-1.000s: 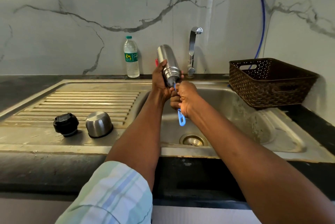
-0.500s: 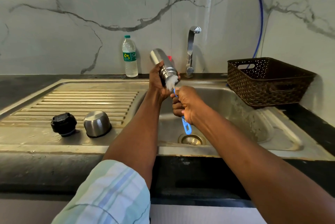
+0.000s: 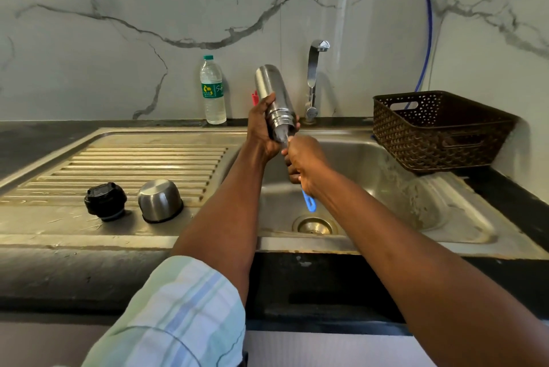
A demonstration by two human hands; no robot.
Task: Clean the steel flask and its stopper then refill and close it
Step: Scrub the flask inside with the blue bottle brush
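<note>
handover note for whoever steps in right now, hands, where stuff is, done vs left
Left hand grips the steel flask, mouth tilted down over the sink.
Right hand grips the blue-handled bottle brush, pushed into the flask's mouth.
Black stopper and steel cup lid sit on the drainboard; water bottle stands by the wall.
Done: flask opened, inside being scrubbed.
Left: rinse, clean the stopper, refill, close.

Left hand (image 3: 263,129) gripping inverted steel flask (image 3: 271,93), right hand (image 3: 303,163) holding blue brush (image 3: 309,203)
</note>
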